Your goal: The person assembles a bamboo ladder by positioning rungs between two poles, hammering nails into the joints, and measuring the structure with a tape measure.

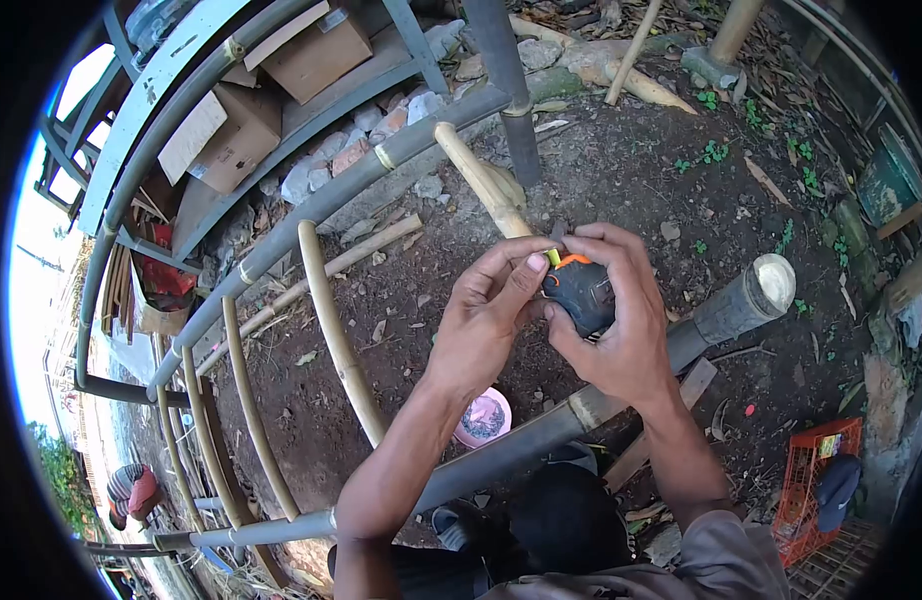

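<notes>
Near the middle of the head view, both hands meet around a dark, rounded object point(583, 297) with an orange strip point(575, 260) along its top. My left hand point(491, 315) pinches a small yellow-green piece point(553, 257) at the object's upper left, between thumb and forefinger. Curled round the object's right side is my right hand point(621, 310), its thumb below and fingers on top. What the dark object is cannot be made out. Just behind the hands, a bamboo rung point(481, 180) runs up to a dark pole.
Dark poles point(461, 460) and bamboo rungs point(331, 320) form a ladder-like frame over soil. A pink bowl point(505, 408) lies below. An orange crate point(796, 495) stands lower right, cardboard boxes point(316, 65) upper left. Another person point(133, 492) bends at lower left.
</notes>
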